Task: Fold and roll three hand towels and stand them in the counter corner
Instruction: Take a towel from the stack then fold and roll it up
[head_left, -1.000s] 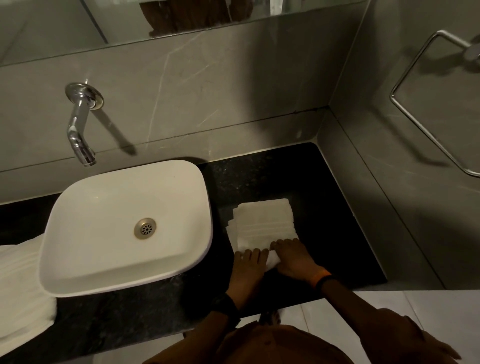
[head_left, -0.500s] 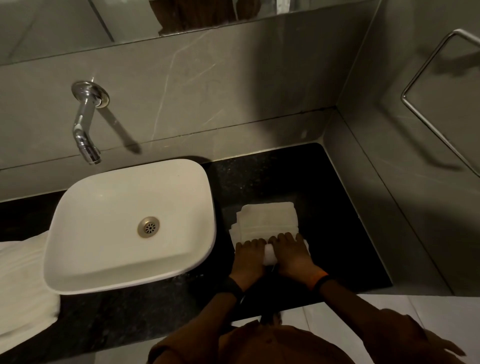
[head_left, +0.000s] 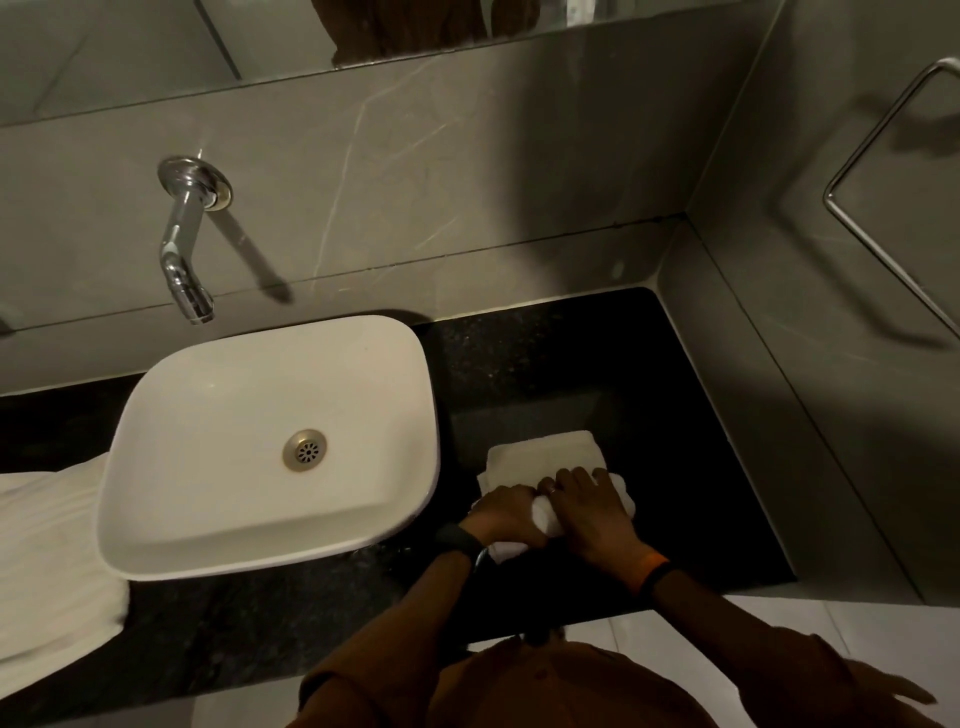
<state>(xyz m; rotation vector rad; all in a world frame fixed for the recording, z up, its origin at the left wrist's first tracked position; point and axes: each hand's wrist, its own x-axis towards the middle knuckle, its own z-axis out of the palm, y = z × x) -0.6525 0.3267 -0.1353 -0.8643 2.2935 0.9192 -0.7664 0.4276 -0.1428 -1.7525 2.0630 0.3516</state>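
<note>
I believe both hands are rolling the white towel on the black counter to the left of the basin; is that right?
Not quite: the head view shows the towel being rolled to the right of the basin, not the left. The rest holds: the left hand and right hand are both on the roll, on the black counter.

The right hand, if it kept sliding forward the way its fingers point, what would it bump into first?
Probably the flat, unrolled part of the hand towel, just ahead of the right hand. Past that comes bare black counter, then the back wall.
</note>
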